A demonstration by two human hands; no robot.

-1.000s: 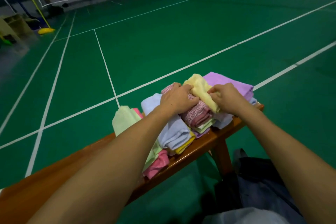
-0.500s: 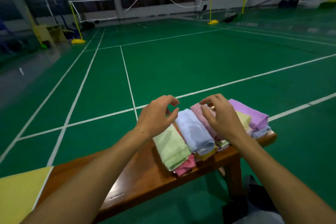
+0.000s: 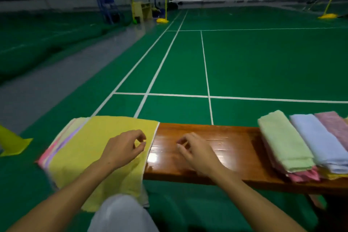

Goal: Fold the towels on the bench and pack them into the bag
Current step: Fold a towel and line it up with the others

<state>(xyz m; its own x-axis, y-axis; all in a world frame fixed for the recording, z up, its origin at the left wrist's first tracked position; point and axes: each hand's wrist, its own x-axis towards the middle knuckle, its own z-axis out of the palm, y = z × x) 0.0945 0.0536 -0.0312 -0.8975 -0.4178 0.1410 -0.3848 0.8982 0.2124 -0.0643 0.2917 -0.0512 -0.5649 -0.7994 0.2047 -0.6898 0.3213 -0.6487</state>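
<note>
Badminton-court green surrounds your bench (image 3: 197,156). Both hands hover empty, fingers loosely curled: left hand (image 3: 122,149) over the yellow towel (image 3: 98,149) draped at the left end, right hand (image 3: 195,153) above bare wood. Soft, limp cloth; pinch its corners.

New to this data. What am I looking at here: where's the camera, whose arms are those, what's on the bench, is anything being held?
There is no robot here. A person wears one wide-angle camera on the head, so the single view looks forward and down along their own bare arms. The left hand hovers over a flat yellow towel that is spread across the left end of the wooden bench and hangs over its near edge; striped layers show beneath it on the left. The right hand hangs above bare wood. Both hands are loosely curled and hold nothing. At the right end lie folded towels: a green one, a blue one and a pink one, stacked over others. The bag is not in view. Behind is a green court.
</note>
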